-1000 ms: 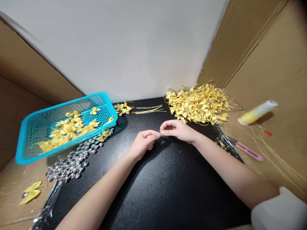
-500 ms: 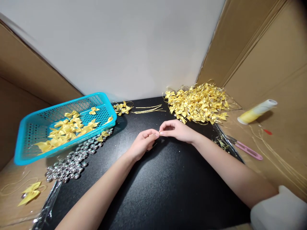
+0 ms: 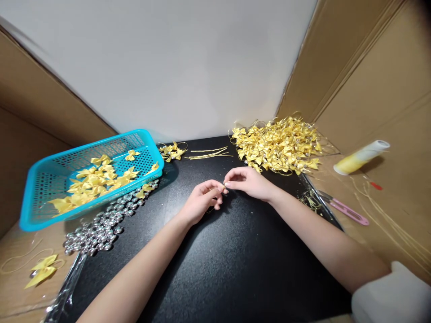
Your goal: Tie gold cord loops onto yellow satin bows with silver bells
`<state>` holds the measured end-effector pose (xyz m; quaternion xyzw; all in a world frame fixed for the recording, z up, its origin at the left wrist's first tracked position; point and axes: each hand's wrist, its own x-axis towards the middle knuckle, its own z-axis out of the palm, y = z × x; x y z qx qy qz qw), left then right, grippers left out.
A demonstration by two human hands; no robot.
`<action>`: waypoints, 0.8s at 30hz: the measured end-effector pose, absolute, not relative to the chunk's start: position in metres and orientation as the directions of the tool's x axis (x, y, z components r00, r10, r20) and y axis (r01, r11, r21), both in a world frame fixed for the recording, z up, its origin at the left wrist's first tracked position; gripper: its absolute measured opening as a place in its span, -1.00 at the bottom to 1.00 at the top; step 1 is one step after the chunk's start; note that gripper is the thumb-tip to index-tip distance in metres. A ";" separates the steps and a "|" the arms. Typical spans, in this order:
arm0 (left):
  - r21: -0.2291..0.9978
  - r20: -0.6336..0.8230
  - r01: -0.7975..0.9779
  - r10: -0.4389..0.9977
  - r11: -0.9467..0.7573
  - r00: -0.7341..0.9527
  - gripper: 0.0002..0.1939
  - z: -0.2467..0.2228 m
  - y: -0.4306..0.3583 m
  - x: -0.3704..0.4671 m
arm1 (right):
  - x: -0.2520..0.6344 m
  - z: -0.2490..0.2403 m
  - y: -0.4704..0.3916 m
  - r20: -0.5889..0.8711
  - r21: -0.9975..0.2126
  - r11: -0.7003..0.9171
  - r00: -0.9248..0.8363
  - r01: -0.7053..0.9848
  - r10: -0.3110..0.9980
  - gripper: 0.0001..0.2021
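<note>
Over the middle of the black table (image 3: 235, 251), my left hand (image 3: 204, 199) and my right hand (image 3: 247, 181) meet at the fingertips. Both are closed in a pinch around a small piece of gold cord (image 3: 224, 185), mostly hidden by the fingers. A thin loop of the cord hangs by my left fingers. Behind my right hand lies a big pile of yellow bows with gold cords (image 3: 276, 146). Several cut gold cords (image 3: 208, 154) lie at the back, beside a small cluster of bows (image 3: 173, 151).
A blue basket (image 3: 90, 148) with yellow bows stands at the left, silver beads (image 3: 97, 231) in front of it. One bow (image 3: 43, 270) lies at the far left. At the right are a pink-handled cutter (image 3: 348, 211), a yellow-white tube (image 3: 362, 157) and long cords (image 3: 390, 220).
The fingers of my left hand have shifted and spread a little below the pinch, and more of the cord shows there. My right hand has hardly moved.
</note>
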<state>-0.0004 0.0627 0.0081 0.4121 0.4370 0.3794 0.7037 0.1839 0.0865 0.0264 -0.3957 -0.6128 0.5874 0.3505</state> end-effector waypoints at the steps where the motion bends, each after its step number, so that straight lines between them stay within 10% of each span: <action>1: 0.905 -0.317 -0.173 0.887 0.389 0.336 -0.69 0.009 0.062 0.000 | 0.184 0.026 0.086 -0.031 -0.997 0.006 -0.441 0.082 0.897 -0.87; 12: 0.918 -0.338 -0.121 0.904 0.378 0.263 -0.66 0.009 0.062 -0.001 | 0.193 0.036 0.087 0.173 -0.956 0.250 -0.398 0.151 0.901 -0.82; 24: 0.947 -0.303 -0.044 0.934 0.317 0.189 -0.67 0.007 0.060 0.000 | 0.186 0.031 0.079 0.437 -0.531 0.683 -0.528 0.502 0.728 -0.88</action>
